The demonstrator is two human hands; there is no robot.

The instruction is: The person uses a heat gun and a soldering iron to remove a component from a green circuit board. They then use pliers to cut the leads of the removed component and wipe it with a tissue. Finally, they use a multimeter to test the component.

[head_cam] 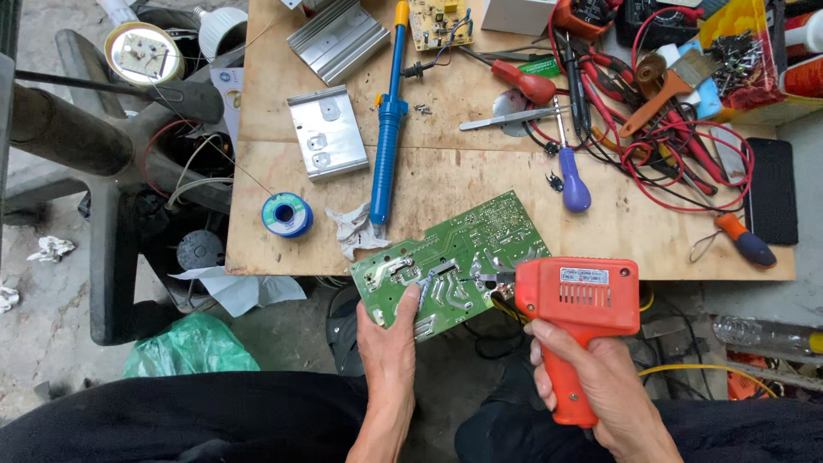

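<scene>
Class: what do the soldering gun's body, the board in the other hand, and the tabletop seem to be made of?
Soldering gun: orange moulded plastic, probably, with slotted vents. Circuit board: green laminate with shiny silvery solder. Tabletop: bare, scuffed plywood, going by its grain.

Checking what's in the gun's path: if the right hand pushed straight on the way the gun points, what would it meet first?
The right hand aims the orange soldering gun leftward; its tip already sits at the green circuit board held by the left hand, so the board comes first, though depth is unclear.
</scene>
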